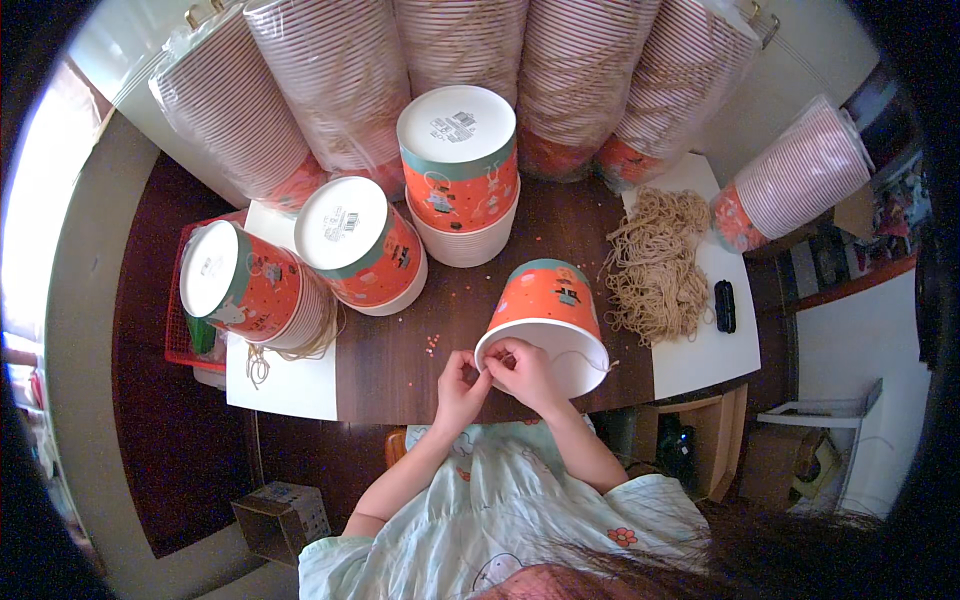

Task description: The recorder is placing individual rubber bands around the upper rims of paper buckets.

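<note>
An orange paper bucket (545, 290) with a green band lies tilted at the table's front edge, its white mouth facing me. At the left of its rim, my left hand (462, 388) is closed in a pinch on the outer side. My right hand (523, 374) reaches over the mouth, fingers pinched together, its tips meeting the left hand's. What lies between the fingertips is too small to make out. A thin beige cord (612, 366) pokes out through the rim on the right, and part of it curves inside the bucket.
Nested buckets stand upside down in stacks at left (265, 280), centre-left (365, 255) and centre (460, 190). Tall plastic-wrapped bucket stacks (460, 50) line the back. A heap of cord (660, 265) and a black object (725, 306) lie right; a red basket (180, 340) sits left.
</note>
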The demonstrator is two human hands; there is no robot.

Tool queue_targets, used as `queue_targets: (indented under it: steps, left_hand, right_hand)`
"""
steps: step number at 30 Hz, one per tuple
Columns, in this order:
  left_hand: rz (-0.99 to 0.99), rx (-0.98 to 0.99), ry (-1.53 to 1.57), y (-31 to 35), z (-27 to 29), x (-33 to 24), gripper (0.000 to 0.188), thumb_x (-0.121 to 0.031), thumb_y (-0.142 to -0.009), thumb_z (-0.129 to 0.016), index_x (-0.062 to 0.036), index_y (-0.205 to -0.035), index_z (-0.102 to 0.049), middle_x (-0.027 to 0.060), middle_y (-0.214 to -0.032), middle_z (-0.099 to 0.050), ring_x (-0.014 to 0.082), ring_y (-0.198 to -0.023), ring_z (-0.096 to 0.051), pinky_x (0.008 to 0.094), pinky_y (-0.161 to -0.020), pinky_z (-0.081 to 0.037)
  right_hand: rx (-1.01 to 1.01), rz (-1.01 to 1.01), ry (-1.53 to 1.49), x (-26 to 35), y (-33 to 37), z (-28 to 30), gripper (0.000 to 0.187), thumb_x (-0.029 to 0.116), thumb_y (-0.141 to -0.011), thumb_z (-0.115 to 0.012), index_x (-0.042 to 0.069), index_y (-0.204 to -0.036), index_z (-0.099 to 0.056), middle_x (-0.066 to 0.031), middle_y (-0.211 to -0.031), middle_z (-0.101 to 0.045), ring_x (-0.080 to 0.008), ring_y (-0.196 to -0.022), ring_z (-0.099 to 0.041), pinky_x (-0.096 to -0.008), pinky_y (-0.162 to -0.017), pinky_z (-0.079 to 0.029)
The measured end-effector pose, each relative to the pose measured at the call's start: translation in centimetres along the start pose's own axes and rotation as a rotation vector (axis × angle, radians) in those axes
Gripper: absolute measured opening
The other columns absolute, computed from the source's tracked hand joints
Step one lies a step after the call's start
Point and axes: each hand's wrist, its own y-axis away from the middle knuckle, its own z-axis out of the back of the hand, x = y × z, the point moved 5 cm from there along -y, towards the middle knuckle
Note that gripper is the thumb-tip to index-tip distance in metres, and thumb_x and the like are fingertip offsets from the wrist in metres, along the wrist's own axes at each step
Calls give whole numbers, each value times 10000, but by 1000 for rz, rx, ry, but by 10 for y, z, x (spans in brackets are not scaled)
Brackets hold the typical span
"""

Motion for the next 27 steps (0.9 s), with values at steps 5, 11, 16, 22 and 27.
queue_targets:
  steps: [5, 11, 16, 22, 27]
  left_hand:
    - [25, 25, 20, 1, 0, 7, 168, -21, -753, -600, -15, -850, -463, 38, -834, -539, 80, -761, -500, 214, -687, -429]
    - [-55, 15, 15, 0, -2, -1, 175, -3, -749, -602, -16, -851, -461, 37, -851, -542, 78, -764, -508, 205, -673, -435]
    - [0, 29, 17, 0, -3, -1, 172, -7, -753, -604, -17, -849, -462, 38, -870, -545, 69, -767, -508, 195, -653, -435]
    - [-10, 35, -28, 0, -3, -4, 178, -6, -744, -609, -17, -847, -464, 45, -877, -551, 78, -785, -514, 204, -656, -438]
    - [-5, 36, -21, 0, -3, 3, 187, -9, -734, -615, -13, -849, -468, 58, -884, -557, 98, -800, -522, 221, -677, -440]
  right_hand:
    - [-40, 68, 122, 3, 1, 1, 131, 119, -730, -605, 26, -822, -598, -131, -761, -620, -278, -684, -610, -346, -615, -485]
    - [-50, 119, 232, 12, 1, 4, 109, 117, -717, -602, 33, -786, -592, -128, -762, -608, -297, -683, -598, -377, -613, -482]
    - [-59, 123, 256, 18, 1, 7, 108, 122, -718, -596, 36, -782, -593, -128, -770, -609, -298, -689, -598, -382, -613, -483]
    - [-50, 130, 285, 24, 2, 9, 110, 117, -722, -585, 37, -799, -585, -128, -770, -611, -298, -690, -600, -383, -617, -485]
    - [-45, 110, 257, 27, 3, 9, 119, 104, -727, -581, 33, -822, -572, -136, -773, -616, -297, -711, -605, -382, -627, -487]
